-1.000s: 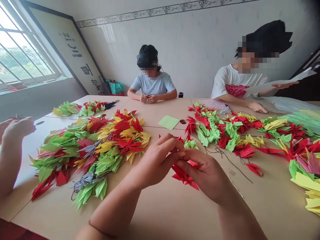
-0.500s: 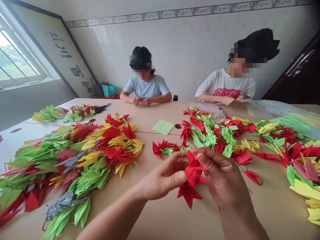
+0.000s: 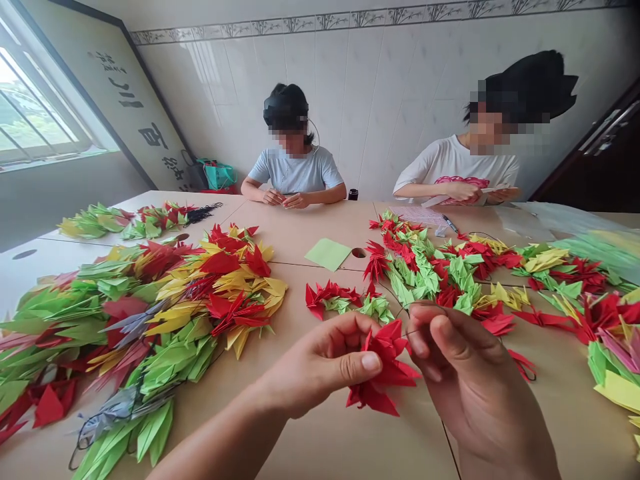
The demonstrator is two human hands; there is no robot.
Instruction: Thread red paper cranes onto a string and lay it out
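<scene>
The right hand is drawn farther from the red paper cluster than it was half a second ago. The cluster is pinched between thumb and fingers of the left hand, above the table toward its near edge. The right fingers are loosely curled; whether the thread is gripped there cannot be told. Green and yellow pieces are held in a clear plastic bag near the table's far right corner.

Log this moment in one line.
left hand: holds folded red paper pieces | right hand: at dark cord | ahead: green paper square on table
</scene>
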